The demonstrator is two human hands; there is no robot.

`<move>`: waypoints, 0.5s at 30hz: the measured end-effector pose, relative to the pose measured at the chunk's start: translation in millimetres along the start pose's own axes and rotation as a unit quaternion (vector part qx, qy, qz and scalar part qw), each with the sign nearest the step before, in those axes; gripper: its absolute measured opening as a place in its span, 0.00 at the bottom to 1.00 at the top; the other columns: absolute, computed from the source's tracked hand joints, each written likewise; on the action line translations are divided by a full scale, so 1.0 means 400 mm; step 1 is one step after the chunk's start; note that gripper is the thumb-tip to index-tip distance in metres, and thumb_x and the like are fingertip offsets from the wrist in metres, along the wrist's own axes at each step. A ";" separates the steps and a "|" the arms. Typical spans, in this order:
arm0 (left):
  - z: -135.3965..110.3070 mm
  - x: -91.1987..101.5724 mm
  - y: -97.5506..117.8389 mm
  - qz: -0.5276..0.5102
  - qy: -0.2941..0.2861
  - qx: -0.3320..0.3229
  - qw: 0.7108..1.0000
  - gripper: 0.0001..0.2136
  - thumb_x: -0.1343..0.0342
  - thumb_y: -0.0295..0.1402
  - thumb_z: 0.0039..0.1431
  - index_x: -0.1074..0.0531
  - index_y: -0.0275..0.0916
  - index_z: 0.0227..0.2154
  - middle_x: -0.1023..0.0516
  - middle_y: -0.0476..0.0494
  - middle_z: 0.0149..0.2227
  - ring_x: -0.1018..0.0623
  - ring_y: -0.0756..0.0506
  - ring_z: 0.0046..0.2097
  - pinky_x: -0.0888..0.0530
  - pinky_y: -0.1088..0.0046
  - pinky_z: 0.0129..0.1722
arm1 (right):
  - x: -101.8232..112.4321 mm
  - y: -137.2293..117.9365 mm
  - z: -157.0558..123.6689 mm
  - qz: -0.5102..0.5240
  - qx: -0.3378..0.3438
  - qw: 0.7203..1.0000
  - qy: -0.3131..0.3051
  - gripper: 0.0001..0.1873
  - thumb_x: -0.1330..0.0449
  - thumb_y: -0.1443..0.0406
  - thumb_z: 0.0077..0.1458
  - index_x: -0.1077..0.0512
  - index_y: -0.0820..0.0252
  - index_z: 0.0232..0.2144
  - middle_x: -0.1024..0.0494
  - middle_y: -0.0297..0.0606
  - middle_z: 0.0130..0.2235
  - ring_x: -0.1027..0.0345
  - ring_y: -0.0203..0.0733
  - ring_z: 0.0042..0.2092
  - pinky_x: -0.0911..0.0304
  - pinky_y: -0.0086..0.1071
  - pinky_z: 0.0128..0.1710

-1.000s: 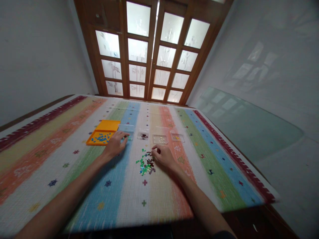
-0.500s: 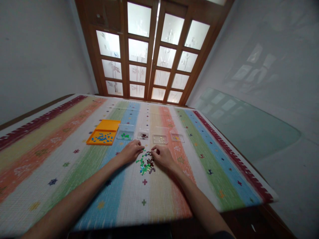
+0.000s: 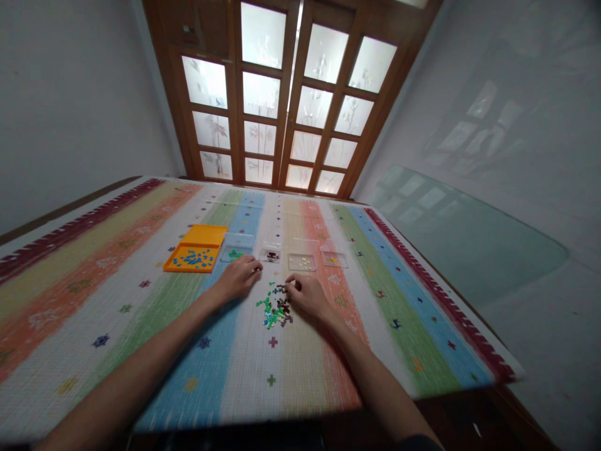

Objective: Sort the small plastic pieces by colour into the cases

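A striped, multicoloured cloth (image 3: 253, 376) covers the table. On its left side stands an open, shallow orange plastic box (image 3: 205, 235). The left hand (image 3: 238, 277) is low over the cloth, nearest the green pieces' box, fingers curled; whether they pinch anything cannot be told. The right hand (image 3: 306, 294) rests at the right edge of a loose pile of small green and dark brown plastic pieces (image 3: 277, 307), thumb and forefinger drawn close together, their grip unclear. Beyond the hands, four clear plastic boxes (image 3: 308, 270) stand in a row. Smallest are the sorted pieces: blue ones (image 3: 192, 259) in the orange box, then green (image 3: 235, 254), dark (image 3: 272, 255), pale and yellow (image 3: 333, 259) in the clear ones.
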State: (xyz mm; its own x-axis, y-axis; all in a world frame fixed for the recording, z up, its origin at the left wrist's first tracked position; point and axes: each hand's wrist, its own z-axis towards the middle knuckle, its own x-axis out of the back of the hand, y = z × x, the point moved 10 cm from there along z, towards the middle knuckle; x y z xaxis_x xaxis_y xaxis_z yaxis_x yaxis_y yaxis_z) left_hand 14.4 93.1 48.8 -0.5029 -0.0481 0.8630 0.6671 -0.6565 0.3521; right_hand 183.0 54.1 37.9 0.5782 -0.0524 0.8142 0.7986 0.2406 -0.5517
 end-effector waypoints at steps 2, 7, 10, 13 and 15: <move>-0.004 0.054 -0.052 0.000 0.048 0.029 0.998 0.08 0.49 0.30 0.65 0.24 0.39 0.39 0.24 0.41 0.40 0.25 0.41 0.45 0.28 0.63 0.48 | 0.001 -0.001 0.000 -0.003 0.000 1.000 -0.001 0.09 0.40 0.68 0.59 0.19 0.61 0.35 0.20 0.36 0.27 0.33 0.36 0.27 0.48 0.28 0.30; -0.029 0.167 -0.187 0.015 0.144 0.118 0.982 0.08 0.47 0.34 0.62 0.24 0.39 0.37 0.23 0.41 0.39 0.25 0.40 0.44 0.28 0.59 0.51 | 0.000 -0.001 0.000 -0.009 -0.003 1.000 -0.003 0.09 0.41 0.68 0.59 0.19 0.61 0.36 0.19 0.36 0.28 0.31 0.37 0.28 0.47 0.28 0.31; -0.040 0.184 -0.231 0.028 0.150 0.145 0.978 0.08 0.46 0.35 0.61 0.23 0.39 0.35 0.22 0.40 0.38 0.25 0.39 0.44 0.28 0.58 0.51 | 0.001 -0.003 -0.002 -0.007 -0.002 1.000 -0.004 0.09 0.41 0.68 0.59 0.19 0.61 0.36 0.19 0.37 0.28 0.31 0.37 0.29 0.47 0.28 0.31; -0.041 0.177 -0.248 0.034 0.141 0.155 0.977 0.10 0.47 0.36 0.60 0.22 0.39 0.34 0.22 0.40 0.39 0.26 0.38 0.45 0.27 0.57 0.51 | 0.005 -0.003 -0.004 -0.004 -0.004 1.000 -0.004 0.10 0.41 0.68 0.59 0.19 0.60 0.36 0.19 0.36 0.28 0.31 0.37 0.29 0.47 0.28 0.31; -0.038 0.167 -0.250 0.038 0.130 0.156 0.978 0.10 0.47 0.36 0.60 0.21 0.40 0.34 0.22 0.39 0.38 0.26 0.37 0.45 0.27 0.56 0.50 | 0.008 -0.001 -0.005 0.001 -0.008 1.000 -0.003 0.10 0.42 0.69 0.58 0.19 0.60 0.36 0.20 0.36 0.27 0.32 0.37 0.28 0.48 0.28 0.30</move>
State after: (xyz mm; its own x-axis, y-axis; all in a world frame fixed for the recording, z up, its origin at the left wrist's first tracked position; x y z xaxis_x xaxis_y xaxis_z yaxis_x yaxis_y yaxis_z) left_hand -94.5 144.0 65.7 -0.5418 -0.3044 0.7835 0.8227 -0.3830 0.4201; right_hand 184.8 51.9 40.3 0.5782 -0.0460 0.8146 0.8006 0.2246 -0.5556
